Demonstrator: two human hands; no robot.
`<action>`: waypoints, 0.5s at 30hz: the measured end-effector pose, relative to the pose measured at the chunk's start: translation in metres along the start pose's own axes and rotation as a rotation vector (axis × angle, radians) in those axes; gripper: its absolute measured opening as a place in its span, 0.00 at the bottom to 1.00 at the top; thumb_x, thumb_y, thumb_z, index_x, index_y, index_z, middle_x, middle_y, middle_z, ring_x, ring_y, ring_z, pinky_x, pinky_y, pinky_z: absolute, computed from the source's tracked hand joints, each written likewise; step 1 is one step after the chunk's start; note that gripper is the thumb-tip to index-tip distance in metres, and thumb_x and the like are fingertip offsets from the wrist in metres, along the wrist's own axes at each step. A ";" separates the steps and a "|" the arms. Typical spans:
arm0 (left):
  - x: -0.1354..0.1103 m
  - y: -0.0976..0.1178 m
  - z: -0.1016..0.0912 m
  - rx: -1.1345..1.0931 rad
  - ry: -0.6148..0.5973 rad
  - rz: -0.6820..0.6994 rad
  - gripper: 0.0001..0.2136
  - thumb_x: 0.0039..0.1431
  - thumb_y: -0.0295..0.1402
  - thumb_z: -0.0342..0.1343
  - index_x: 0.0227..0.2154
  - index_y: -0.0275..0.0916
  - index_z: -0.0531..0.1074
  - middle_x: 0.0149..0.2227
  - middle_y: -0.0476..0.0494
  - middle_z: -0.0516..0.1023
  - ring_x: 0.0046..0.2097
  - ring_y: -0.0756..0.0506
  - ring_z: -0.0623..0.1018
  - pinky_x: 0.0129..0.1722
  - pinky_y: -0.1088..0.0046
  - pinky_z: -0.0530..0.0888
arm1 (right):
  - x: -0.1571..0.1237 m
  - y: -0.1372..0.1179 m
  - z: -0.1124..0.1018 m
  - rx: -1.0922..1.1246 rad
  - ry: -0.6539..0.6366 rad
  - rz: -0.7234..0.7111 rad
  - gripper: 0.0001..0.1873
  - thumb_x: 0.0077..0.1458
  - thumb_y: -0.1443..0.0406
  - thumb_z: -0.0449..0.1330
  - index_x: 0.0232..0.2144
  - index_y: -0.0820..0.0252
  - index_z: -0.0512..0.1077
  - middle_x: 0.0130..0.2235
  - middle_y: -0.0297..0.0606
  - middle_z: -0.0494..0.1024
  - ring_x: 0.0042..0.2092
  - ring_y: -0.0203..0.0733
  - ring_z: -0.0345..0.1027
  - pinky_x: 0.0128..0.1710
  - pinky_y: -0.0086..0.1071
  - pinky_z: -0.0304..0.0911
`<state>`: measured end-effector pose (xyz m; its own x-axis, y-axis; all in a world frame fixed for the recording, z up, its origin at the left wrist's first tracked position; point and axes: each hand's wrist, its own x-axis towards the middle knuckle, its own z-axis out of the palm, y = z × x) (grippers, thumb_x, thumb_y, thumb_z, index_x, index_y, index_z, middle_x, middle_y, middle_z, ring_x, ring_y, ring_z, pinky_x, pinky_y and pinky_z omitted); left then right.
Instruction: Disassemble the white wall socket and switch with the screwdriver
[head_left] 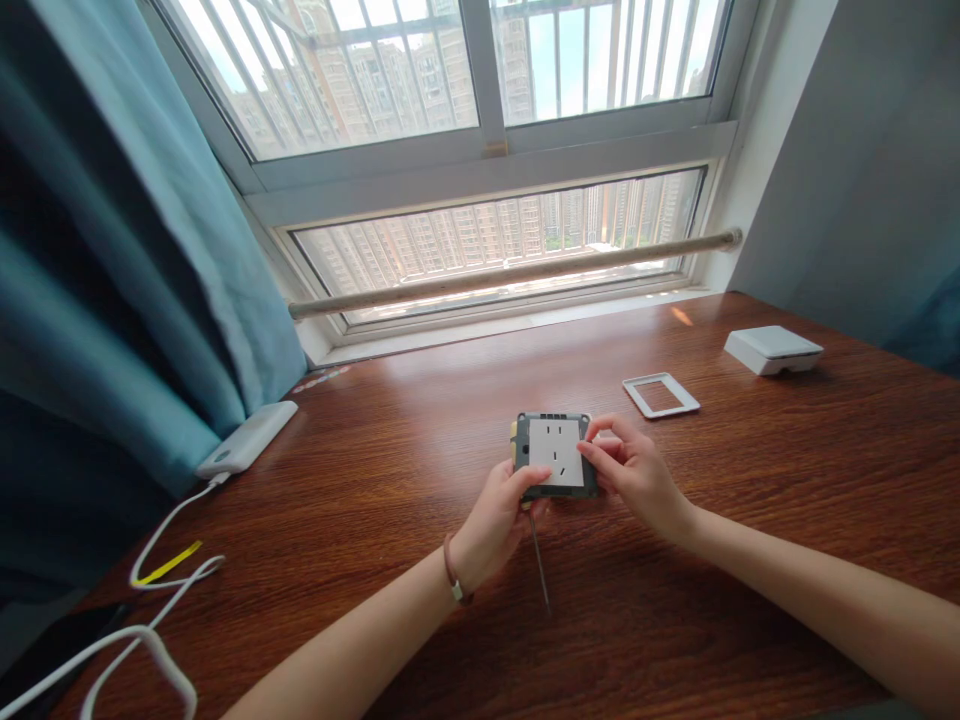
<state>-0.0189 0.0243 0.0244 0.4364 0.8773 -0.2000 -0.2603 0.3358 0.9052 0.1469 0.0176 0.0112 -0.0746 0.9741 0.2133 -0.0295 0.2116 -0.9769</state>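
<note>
My left hand [504,510] is closed around a wall socket [556,440], thumb pressed on its white face. The socket has a dark grey frame and several plug slots, and its face is turned up towards me. A bit of yellow shows at its left edge. Below the left hand a thin metal rod [541,565], like a screwdriver shaft, points down; its other end is hidden by the fingers. At the socket's right edge my right hand [634,470] has thumb and forefinger pinched together. Whatever sits between those fingertips is too small to tell.
On the wooden table [360,560] lie a white cover frame [661,396] and a white box-shaped piece [773,349]. To the left, a white power bank [248,438] has a white cable [169,515] plugged in, near a yellow strip [171,563]. A blue curtain [172,200] hangs beside the window.
</note>
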 end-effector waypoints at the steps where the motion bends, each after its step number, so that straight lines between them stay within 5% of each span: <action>1: 0.000 0.000 0.000 0.001 -0.010 -0.005 0.11 0.48 0.35 0.56 0.20 0.35 0.61 0.12 0.57 0.57 0.15 0.58 0.52 0.16 0.78 0.46 | 0.001 0.001 -0.002 -0.082 0.015 -0.024 0.11 0.52 0.57 0.56 0.30 0.56 0.61 0.17 0.25 0.66 0.17 0.30 0.56 0.17 0.24 0.51; 7: 0.000 -0.002 -0.001 -0.033 0.024 0.015 0.09 0.49 0.34 0.56 0.23 0.35 0.63 0.15 0.56 0.59 0.17 0.57 0.57 0.18 0.79 0.53 | 0.005 -0.002 -0.012 -0.485 0.136 -0.201 0.09 0.52 0.59 0.57 0.27 0.58 0.68 0.15 0.25 0.57 0.18 0.30 0.50 0.20 0.27 0.47; 15: -0.001 0.002 0.002 0.006 0.055 -0.014 0.10 0.47 0.35 0.57 0.23 0.35 0.63 0.15 0.56 0.59 0.17 0.58 0.55 0.18 0.79 0.51 | 0.002 -0.001 -0.012 -0.554 0.050 -0.299 0.06 0.53 0.62 0.55 0.30 0.58 0.67 0.16 0.24 0.55 0.19 0.31 0.49 0.21 0.27 0.47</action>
<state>-0.0181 0.0235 0.0267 0.3915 0.8902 -0.2330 -0.2495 0.3464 0.9043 0.1588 0.0199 0.0127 -0.0964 0.8660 0.4907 0.4793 0.4724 -0.7397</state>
